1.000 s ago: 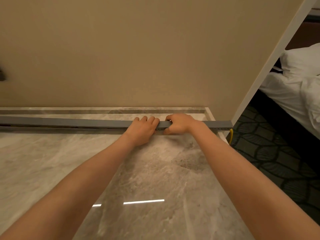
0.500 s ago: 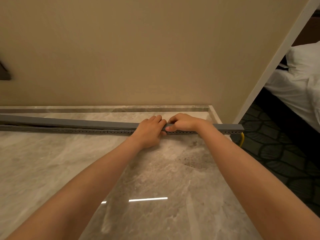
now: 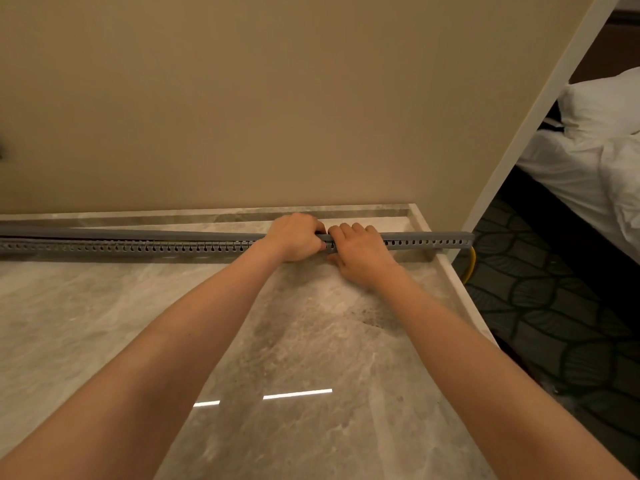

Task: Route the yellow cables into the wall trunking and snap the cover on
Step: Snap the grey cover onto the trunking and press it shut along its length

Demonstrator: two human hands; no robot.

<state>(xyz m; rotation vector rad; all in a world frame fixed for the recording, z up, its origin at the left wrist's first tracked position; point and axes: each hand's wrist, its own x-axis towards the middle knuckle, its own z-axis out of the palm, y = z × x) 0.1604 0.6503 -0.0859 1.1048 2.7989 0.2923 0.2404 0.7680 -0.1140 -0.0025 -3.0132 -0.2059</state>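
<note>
A long grey slotted trunking (image 3: pixel 138 247) lies across the marble surface, parallel to the beige wall. Its grey cover (image 3: pixel 156 234) sits on top, slightly raised toward the left. My left hand (image 3: pixel 294 239) and my right hand (image 3: pixel 360 252) are side by side on the trunking right of its middle, fingers curled over the cover's top edge. A yellow cable (image 3: pixel 470 266) hangs out of the trunking's right end past the marble's edge. Faint yellow shows through some slots.
The marble top (image 3: pixel 311 341) has a raised rim along the back and right. A beige wall (image 3: pixel 277 98) stands behind. To the right are a white post (image 3: pixel 540 109), dark patterned carpet (image 3: pixel 554 317) and a bed with white linen (image 3: pixel 595 161).
Both hands slid a little to the right along the trunking. The cover now sits lower near the hands and the slotted side wall shows more clearly.
</note>
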